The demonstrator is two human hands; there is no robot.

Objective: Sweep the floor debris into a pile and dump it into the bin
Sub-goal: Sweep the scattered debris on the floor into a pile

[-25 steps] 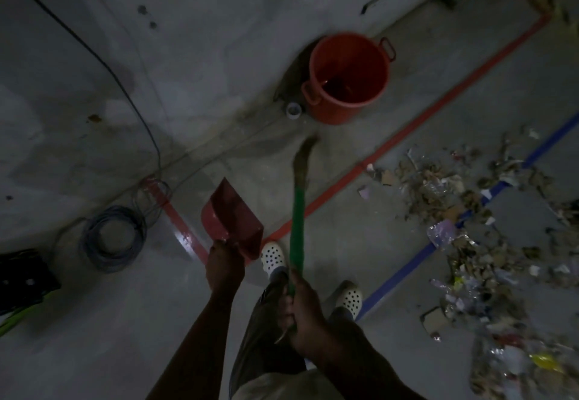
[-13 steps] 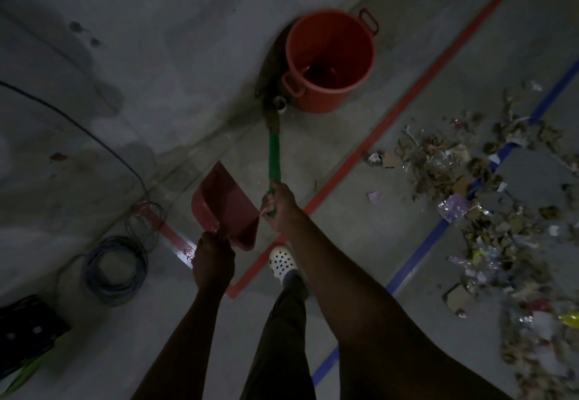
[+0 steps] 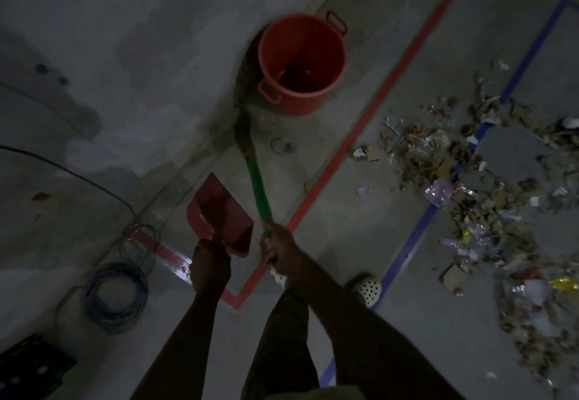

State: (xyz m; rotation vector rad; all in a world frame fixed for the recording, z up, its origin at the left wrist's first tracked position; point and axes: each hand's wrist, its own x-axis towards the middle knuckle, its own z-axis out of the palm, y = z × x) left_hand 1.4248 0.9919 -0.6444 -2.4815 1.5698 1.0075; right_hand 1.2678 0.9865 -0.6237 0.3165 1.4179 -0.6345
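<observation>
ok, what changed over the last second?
The right hand, gripping the broom, pushed out away from the body, so the bristles now reach alongside the left of the orange bin. The left hand still holds the red dustpan. Nothing was picked up or let go. The debris stays scattered across the blue line.

2 bare forearms (image 3: 194, 321), dark trousers (image 3: 283, 337), white perforated clogs (image 3: 369, 289)

Floor (image 3: 109, 39): bare concrete, matt, blotchy. Bin (image 3: 302, 64): smooth orange-red plastic. Dustpan (image 3: 221, 214): dark red plastic, dull sheen. Broom (image 3: 258, 189): green smooth handle, coarse fibrous bristles. Debris (image 3: 463, 180), right of frame: paper, card scraps, glossy foil wrappers.
</observation>
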